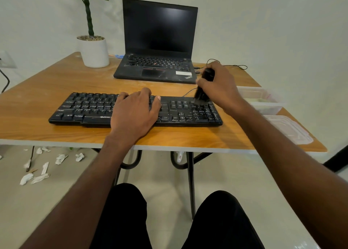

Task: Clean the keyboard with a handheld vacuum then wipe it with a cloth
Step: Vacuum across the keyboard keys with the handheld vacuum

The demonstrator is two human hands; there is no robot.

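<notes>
Presently: keyboard [135, 109] lay along the tabletop's [56, 79] near edge. Left hand [134, 111] rested flat on its middle keys, fingers extended. Right hand [219, 86] gripped the handheld vacuum [204, 90], brush end on the keys at the keyboard's right end. Risks, judged: brush dislodging a keycap; the thin cable [226, 65] snagging. Clear plastic container [263, 102] at the right edge, contents indistinct; a lid [290, 130] just beside it. No cloth seen.
</notes>
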